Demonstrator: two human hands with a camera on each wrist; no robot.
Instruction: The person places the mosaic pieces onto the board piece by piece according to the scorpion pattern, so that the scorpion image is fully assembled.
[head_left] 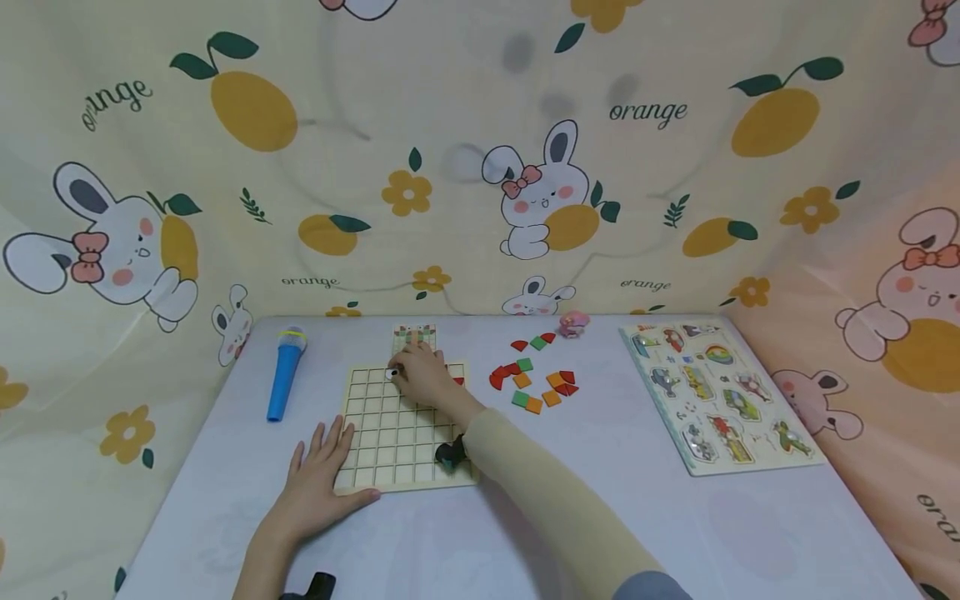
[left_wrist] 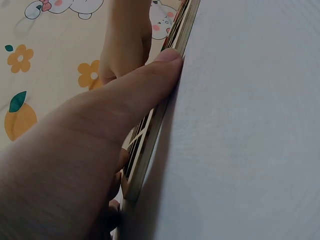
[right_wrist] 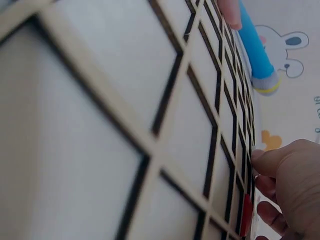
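A pale wooden grid board (head_left: 397, 450) lies on the table, its squares framed by raised strips. My left hand (head_left: 315, 479) rests at its near left corner, fingers spread along the left side and thumb (left_wrist: 167, 57) against the front edge. Over the far rows, my right hand (head_left: 423, 375) has bent fingers and pinches a small round white piece with a dark dot (head_left: 392, 375). Beside that hand, a red piece (head_left: 458, 381) sits in the board, also seen in the right wrist view. A patterned card (head_left: 415, 335) lies just beyond the hand, partly hidden by it.
Loose red, green and orange pieces (head_left: 522, 380) are scattered right of the board. A blue toy microphone (head_left: 285, 375) lies to the left, and a picture puzzle board (head_left: 720, 396) far right. A small pink figure (head_left: 573, 324) stands by the back cloth.
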